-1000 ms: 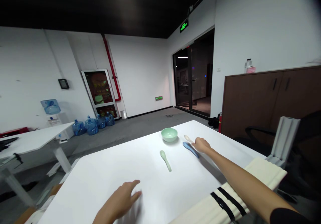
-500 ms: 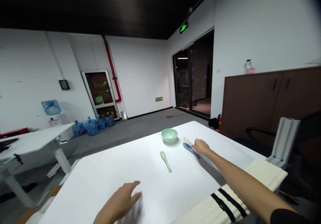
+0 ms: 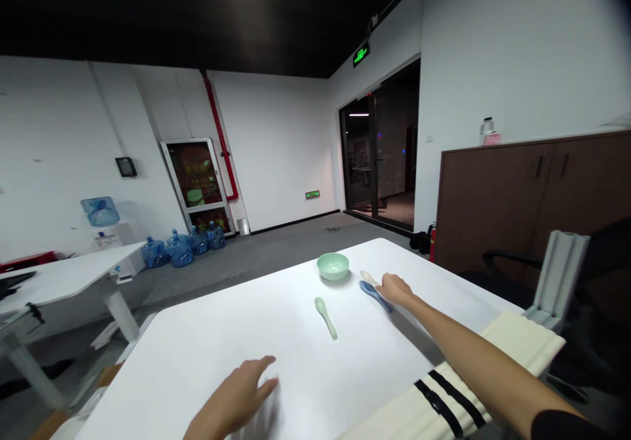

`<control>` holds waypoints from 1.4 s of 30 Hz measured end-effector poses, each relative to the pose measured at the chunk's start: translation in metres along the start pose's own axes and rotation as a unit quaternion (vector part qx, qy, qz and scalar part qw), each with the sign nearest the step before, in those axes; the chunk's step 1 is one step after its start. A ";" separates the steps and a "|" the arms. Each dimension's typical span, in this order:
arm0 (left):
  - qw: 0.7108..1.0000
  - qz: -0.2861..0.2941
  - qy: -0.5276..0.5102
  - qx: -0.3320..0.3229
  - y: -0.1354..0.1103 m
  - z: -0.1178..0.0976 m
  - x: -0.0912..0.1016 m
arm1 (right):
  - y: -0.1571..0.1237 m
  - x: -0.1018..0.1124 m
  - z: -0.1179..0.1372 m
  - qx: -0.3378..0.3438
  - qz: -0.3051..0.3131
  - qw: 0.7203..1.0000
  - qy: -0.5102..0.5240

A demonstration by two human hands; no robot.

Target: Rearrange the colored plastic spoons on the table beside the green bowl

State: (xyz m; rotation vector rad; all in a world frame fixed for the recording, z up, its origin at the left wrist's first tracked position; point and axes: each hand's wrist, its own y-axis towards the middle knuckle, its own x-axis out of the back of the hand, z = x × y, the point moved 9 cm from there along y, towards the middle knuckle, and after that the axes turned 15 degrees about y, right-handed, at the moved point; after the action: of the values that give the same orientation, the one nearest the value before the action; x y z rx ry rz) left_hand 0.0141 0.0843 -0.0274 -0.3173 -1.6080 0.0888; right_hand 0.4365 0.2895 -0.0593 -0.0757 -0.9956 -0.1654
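The person's right hand (image 3: 397,289) is stretched far out across the white bench (image 3: 207,341), just right of the frame's centre. Its grip sits at the handle end of a blue spoon (image 3: 374,294), fingers touching it; from here I cannot tell whether they have closed around the handle or only rest on it. The blue spoon lies flat on the bench, its bowl end pointing toward the upper left. Just beyond it, near the fingertips, lies a white spoon (image 3: 367,275). A pale green bowl (image 3: 333,266) stands upright to the left of both, close to the far edge of the bench. A green spoon (image 3: 326,317) lies by itself nearer the frame's centre, apart from the hand.

The left hand (image 3: 235,399) is at the lower middle of the frame, palm down on the bench, its grip spread open and holding nothing. A folded cream cloth with black stripes (image 3: 446,397) lies under the right forearm at the lower right.
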 end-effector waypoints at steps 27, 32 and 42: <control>1.000 -0.002 -0.002 0.000 0.002 0.003 -0.004 | 0.009 -0.020 -0.031 -0.034 0.020 0.998 -0.039; 1.000 -0.001 -0.007 0.000 0.005 0.005 -0.006 | 0.009 -0.023 -0.033 -0.032 0.033 0.998 -0.043; 1.000 0.004 -0.006 0.000 0.001 0.001 -0.002 | 0.007 -0.011 -0.020 -0.023 0.007 0.999 -0.024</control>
State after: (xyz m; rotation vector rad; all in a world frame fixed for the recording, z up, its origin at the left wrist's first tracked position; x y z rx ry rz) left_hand 0.0134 0.0844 -0.0300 -0.3222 -1.6195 0.0970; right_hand 0.4489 0.2952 -0.0794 -0.1295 -1.0394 -0.1742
